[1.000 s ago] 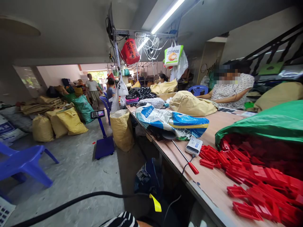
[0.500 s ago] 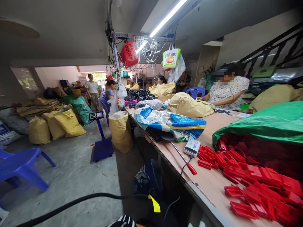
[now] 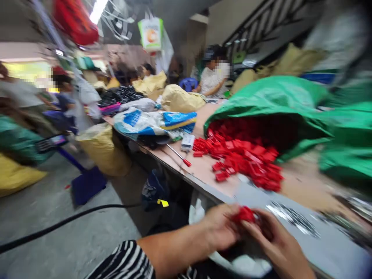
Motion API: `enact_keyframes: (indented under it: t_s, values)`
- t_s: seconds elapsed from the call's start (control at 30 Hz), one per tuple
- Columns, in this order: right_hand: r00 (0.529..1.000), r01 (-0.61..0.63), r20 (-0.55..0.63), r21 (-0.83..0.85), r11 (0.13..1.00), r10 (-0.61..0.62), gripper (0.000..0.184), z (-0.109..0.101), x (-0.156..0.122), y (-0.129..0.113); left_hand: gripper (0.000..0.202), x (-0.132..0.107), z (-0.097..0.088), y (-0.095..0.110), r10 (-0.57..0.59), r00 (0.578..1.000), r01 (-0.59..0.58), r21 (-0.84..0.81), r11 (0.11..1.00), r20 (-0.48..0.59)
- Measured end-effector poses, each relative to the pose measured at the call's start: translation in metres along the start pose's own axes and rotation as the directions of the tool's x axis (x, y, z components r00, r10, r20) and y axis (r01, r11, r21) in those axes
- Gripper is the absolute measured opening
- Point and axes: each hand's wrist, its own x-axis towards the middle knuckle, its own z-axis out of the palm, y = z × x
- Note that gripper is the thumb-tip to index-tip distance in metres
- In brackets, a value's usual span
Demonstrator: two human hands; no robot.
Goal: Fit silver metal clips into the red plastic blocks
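Note:
A small red plastic part (image 3: 244,215) is held between my two hands above a white bag (image 3: 250,266) beside the table edge. My left hand (image 3: 222,226) grips it from the left, fingers closed. From the other side my right hand (image 3: 276,236) closes on the same part, thumb along its lower edge. Motion blur hides its finer shape. Just beyond my hands, a heap of red plastic parts (image 3: 247,159) spills from the mouth of a green sack (image 3: 270,93) onto the table (image 3: 203,186).
Thin shiny metal pieces (image 3: 293,219) lie on a grey surface at right. A rod with a red handle (image 3: 178,155) and a white power bank (image 3: 187,142) rest near the edge. A blue scale (image 3: 88,185) stands left; a co-worker (image 3: 214,73) sits across the table.
My view has swung to the right. Both my hands, holding a red part, have come into sight at the bottom. The heap and green sack now sit nearer the middle.

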Motion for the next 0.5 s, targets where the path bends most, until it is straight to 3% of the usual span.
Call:
enact_keyframes:
  t_s: [0.07,0.23,0.5]
  values:
    - [0.993,-0.085,0.085,0.032,0.996,0.082,0.043,-0.004,-0.007,-0.011,0.019,-0.009,0.003,0.004,-0.012,0.999,0.011,-0.019,1.000,-0.032]
    - [0.979,-0.181,0.120,0.125,0.975,0.167,0.037,-0.002,-0.005,-0.031,0.022,-0.014,0.003,0.007,-0.033,0.997,0.034,0.011,0.999,-0.067]
    - [0.965,-0.241,0.158,0.216,0.946,0.210,0.040,-0.002,-0.007,-0.035,0.019,-0.014,0.002,0.008,-0.025,0.994,0.026,0.012,1.000,-0.110]
